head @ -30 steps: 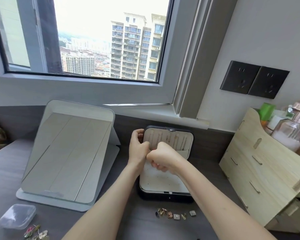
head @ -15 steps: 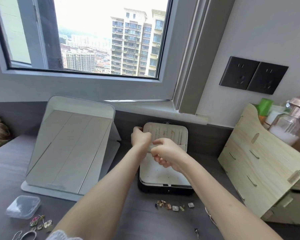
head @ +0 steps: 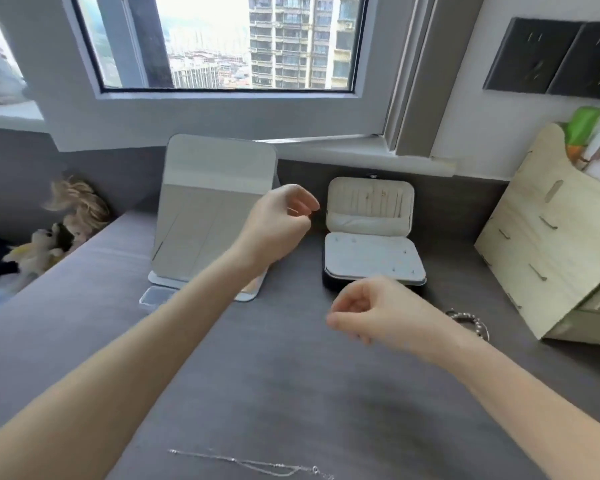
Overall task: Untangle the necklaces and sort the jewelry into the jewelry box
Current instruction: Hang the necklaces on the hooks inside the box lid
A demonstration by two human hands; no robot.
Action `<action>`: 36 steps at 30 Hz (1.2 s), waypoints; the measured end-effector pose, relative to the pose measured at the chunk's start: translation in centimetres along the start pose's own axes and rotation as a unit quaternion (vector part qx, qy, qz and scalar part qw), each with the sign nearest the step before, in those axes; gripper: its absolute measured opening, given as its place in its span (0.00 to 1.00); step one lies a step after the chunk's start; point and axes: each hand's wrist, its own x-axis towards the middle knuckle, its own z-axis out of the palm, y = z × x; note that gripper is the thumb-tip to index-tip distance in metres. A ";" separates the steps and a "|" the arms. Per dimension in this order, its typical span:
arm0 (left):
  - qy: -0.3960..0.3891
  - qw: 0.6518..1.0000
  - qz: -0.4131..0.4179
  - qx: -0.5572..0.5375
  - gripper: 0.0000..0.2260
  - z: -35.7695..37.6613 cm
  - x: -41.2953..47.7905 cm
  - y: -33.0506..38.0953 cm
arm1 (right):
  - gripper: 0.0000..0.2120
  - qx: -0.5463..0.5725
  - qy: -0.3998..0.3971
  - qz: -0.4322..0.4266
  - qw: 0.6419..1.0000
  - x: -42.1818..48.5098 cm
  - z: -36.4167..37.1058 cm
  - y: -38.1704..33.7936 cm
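The jewelry box (head: 373, 261) stands open on the grey desk, its cream lid upright with fine chains hanging in it and small studs on the lower tray. My left hand (head: 278, 223) hovers to the left of the box, fingers loosely curled, holding nothing I can see. In front of the box, above the desk, my right hand (head: 371, 310) is blurred, its fingers loosely curled and seemingly empty. A thin silver necklace (head: 253, 464) lies stretched out near the desk's front edge. A beaded bracelet (head: 471, 322) rests to the right of my right wrist.
A tilted tabletop mirror (head: 208, 216) stands left of the box, a small clear plastic case (head: 155, 296) at its foot. A wooden drawer organiser (head: 548, 244) fills the right side. Soft toys (head: 54, 237) sit off the desk's left edge.
Both hands have left the box lid and pulled back towards me, the left going leftwards and the right down in front of the box. The view has dropped, showing the near desk and the silver necklace.
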 end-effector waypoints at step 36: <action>-0.273 0.956 -0.106 -0.022 0.07 -10.4 -14.7 4.4 | 0.10 0.235 -0.005 -0.116 0.965 -7.0 8.2 -3.4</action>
